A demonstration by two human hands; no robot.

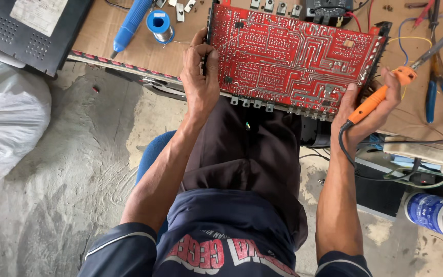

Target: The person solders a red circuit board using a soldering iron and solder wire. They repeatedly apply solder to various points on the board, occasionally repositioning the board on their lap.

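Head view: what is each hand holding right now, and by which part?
Left hand grips the large red circuit board by its left edge. Right hand steadies the board's right end and holds the orange-handled soldering iron by its handle.

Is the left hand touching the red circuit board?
Touching. The head view shows the left hand gripping the red circuit board's left edge, fingers curled over it with no gap.
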